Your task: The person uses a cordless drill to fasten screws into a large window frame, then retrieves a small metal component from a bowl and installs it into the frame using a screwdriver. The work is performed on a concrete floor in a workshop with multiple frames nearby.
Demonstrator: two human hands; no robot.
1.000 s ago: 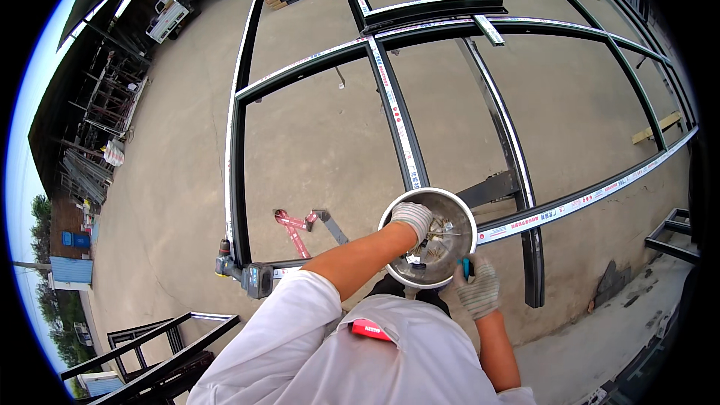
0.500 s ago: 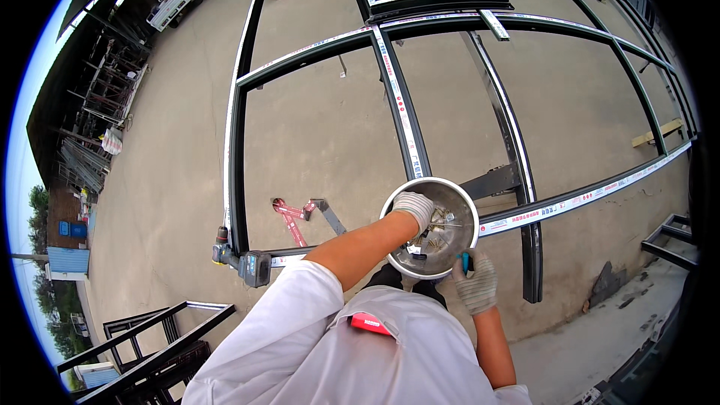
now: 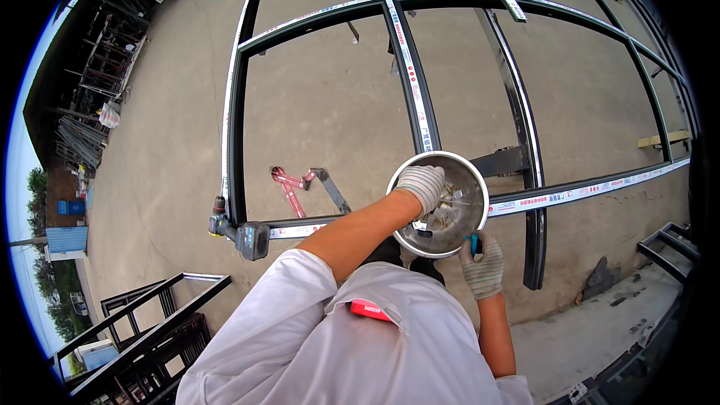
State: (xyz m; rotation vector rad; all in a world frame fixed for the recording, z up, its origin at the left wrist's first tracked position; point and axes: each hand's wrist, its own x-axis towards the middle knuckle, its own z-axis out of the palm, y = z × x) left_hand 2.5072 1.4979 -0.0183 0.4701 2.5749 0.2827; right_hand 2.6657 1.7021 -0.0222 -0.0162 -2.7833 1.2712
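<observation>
A round metal bowl (image 3: 480,202) sits at the near edge of the black frame (image 3: 420,116), in front of my body. Small screws (image 3: 442,221) and a few little black and white pieces lie in it. My left hand (image 3: 421,184), in a striped knit glove, reaches inside with its fingers curled down; whatever they hold is hidden. Beside the bowl's near right rim, my right hand (image 3: 484,264), gloved alike, is closed around a small teal-and-black object (image 3: 475,244). Most of that object is covered by the fingers.
A cordless drill (image 3: 244,234) rests at the frame's near left corner. Below the frame stands a red and grey folding bracket (image 3: 300,184). More black frames (image 3: 150,330) lie at lower left, and another (image 3: 667,251) at right. A post (image 3: 533,255) juts toward me.
The bowl and both hands appear slightly higher and further right, while much of the scene has shifted upward with the view. My left hand stays in the bowl; my right keeps the teal object.
</observation>
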